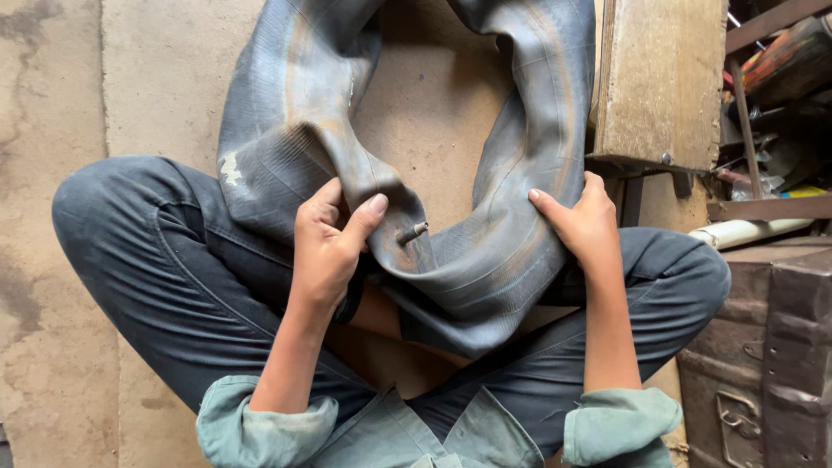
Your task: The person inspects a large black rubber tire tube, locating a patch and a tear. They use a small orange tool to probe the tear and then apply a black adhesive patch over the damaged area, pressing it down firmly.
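Head view: the limp inner tube [485,260] drapes over the lap, left hand [325,251] pinching a fold just beside the valve stem [412,231], right hand [585,221] fingers pressed on the far wall. A slack pinch could probably let the fold slip to the concrete floor [52,260].

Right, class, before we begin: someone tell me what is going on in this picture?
A person sits cross-legged on a concrete floor with a large, limp rubber inner tube draped over their lap. The left hand grips a fold of the tube just beside its metal valve stem, thumb pressed on the rubber. The right hand holds the tube's other side. A wooden block and a dented metal box stand on their right.
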